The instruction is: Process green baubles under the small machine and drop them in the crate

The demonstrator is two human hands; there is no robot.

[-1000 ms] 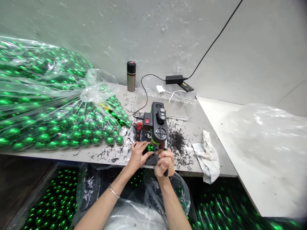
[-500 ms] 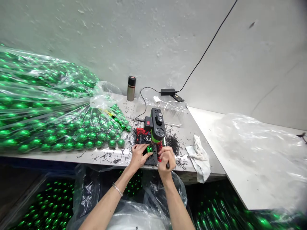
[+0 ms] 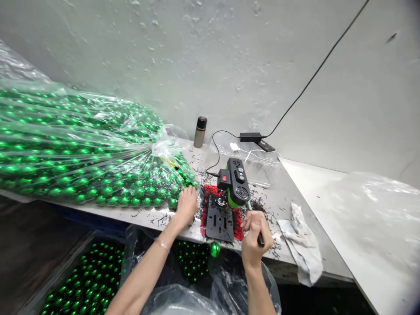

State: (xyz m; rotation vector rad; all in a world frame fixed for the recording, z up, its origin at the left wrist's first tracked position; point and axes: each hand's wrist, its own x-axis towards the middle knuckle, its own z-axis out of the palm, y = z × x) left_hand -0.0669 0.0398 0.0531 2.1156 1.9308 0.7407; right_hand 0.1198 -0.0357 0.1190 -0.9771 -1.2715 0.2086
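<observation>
My left hand is at the near right edge of the pile of shiny green balls. Its fingers are curled together, and what they hold, if anything, is hidden. My right hand is closed round the lever handle of a small black and green bench drill. Under the drill head, its slotted black base plate carries no ball. A single green ball shows just below the table's front edge, above a container of green balls.
A knotted clear plastic bag covers many balls on the left. Behind the drill are a thermos flask and a black power adapter with cables. Black shavings litter the table. A white rag hangs over its edge.
My left hand has left the drill plate and moved left to the ball pile. The ball from the plate is now below the table edge. My right hand stays on the lever; the view has shifted.
</observation>
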